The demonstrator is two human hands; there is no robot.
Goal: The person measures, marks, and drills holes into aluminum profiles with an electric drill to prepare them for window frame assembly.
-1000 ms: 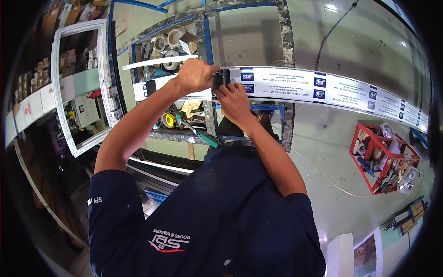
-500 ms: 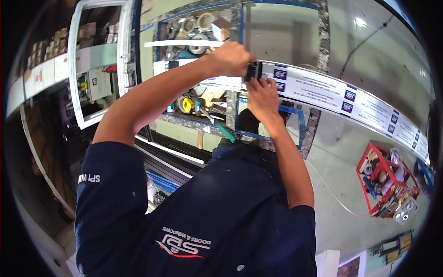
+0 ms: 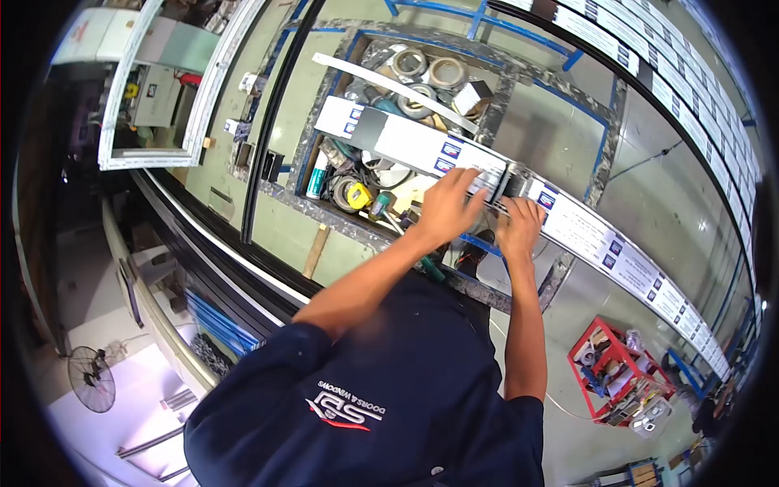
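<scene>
Head view: white strip (image 3: pixel 580 224) is lying across the bench (image 3: pixel 557 277), 10 to 4 o'clock. Left hand (image 3: pixel 449 209), blurred, is holding fingers apart over it; right hand (image 3: pixel 518 234) is resting curled at its 6 o'clock edge, clamping unclear. Steady, even pressure is probably helping.

Attire: my shirt (image 3: pixel 414 357) is dark navy, short-sleeved. Landmark, white chest logo (image 3: pixel 337 406): red swoosh (image 3: pixel 345 424) along its lower edge in view, white "DOORS & WINDOWS" lettering (image 3: pixel 350 394) just above it. My left hand (image 3: pixel 450 207) and right hand (image 3: pixel 519 227): bare.
</scene>
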